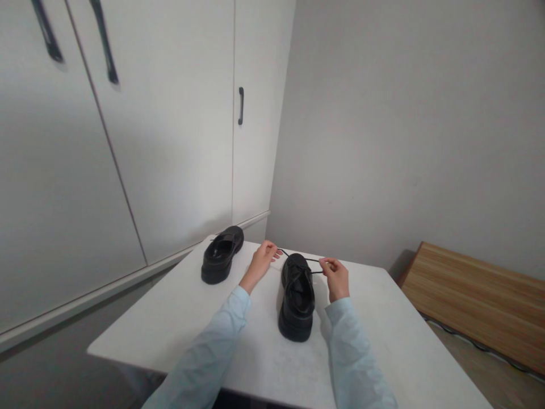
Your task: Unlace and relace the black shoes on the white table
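A black lace-up shoe [296, 318] rests sole down on the white table, its toe pointing away from me. Left of its toe, my left hand [268, 254] pinches a thin black shoelace [284, 252] that runs to the front of the shoe. On the other side, my right hand [335, 275] is closed on the lace, with two dark strands stretching between its fingers and the shoe. Both hands are just above the table. A second black shoe [217, 264] stands to the left, apart from my hands.
The white table [170, 329] has its far edge close to the grey wall [404, 142]. White cupboard doors [179, 142] with dark handles rise on the left. At the right is a wood-grained board [481, 295], with a cable [464, 336] along its lower edge.
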{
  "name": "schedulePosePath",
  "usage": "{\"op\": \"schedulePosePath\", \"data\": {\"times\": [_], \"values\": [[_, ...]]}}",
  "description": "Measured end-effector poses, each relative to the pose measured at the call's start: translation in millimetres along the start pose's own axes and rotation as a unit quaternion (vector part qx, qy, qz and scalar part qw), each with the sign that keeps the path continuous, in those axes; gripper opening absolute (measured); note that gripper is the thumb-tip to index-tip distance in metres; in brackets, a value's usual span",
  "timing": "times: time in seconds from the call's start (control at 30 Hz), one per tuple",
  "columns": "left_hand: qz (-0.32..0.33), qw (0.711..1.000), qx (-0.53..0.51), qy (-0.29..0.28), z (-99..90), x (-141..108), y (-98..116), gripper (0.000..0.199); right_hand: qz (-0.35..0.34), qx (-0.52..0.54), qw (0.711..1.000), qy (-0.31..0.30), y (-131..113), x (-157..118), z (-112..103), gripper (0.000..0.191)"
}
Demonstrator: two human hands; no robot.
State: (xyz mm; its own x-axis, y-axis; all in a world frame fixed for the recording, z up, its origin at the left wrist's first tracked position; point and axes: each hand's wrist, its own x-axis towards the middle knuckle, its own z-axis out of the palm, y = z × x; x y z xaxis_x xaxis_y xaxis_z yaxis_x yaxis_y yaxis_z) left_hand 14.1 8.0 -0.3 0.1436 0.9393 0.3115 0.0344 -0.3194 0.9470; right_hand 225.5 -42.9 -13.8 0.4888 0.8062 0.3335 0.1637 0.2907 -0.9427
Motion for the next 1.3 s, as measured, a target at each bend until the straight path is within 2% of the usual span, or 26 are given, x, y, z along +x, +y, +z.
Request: {"op": "schedulePosePath", "data": {"times": [0.17, 0.4, 0.53, 0.73, 0.83, 0.97, 1.13, 1.3], "values": [[0.01, 0.998, -0.062, 0.026, -3.8, 1.4, -2.4, 0.025, 0.018, 0.073, 0.996, -0.044, -0.1, 1.6, -5.4, 0.038], [0.024, 0.984, -0.174, 0.019, -0.8, -1.7, 0.3, 0.031, -0.04, -0.089, 0.995, -0.002, 6.4, 4.6, -3.2, 0.023], [0.034, 0.971, -0.238, 0.005, -0.9, -5.4, 6.5, 0.029, -0.021, -0.041, 0.999, -0.02, 1.5, 1.6, 2.3, 0.022], [0.046, 0.946, -0.318, 0.033, -6.1, -6.6, 14.1, 0.028, 0.024, 0.002, 0.997, -0.078, -7.3, -3.5, 0.3, 0.022], [0.058, 0.941, -0.331, 0.045, -9.4, -5.7, 15.6, 0.028, 0.055, -0.016, 0.993, -0.104, -7.6, -3.0, -4.9, 0.022], [0.066, 0.945, -0.308, 0.084, -16.7, -3.2, 16.1, 0.028, 0.095, -0.089, 0.982, -0.136, -4.7, -0.8, -9.2, 0.021], [0.094, 0.961, -0.239, 0.1, -25.1, -0.3, 16.4, 0.024, 0.099, -0.119, 0.975, -0.161, 1.2, 0.2, -9.4, 0.017], [0.131, 0.978, -0.085, 0.138, -31.4, -0.1, 18.1, 0.018, 0.088, -0.133, 0.974, -0.161, 8.1, 2.4, -7.4, 0.013]]}}
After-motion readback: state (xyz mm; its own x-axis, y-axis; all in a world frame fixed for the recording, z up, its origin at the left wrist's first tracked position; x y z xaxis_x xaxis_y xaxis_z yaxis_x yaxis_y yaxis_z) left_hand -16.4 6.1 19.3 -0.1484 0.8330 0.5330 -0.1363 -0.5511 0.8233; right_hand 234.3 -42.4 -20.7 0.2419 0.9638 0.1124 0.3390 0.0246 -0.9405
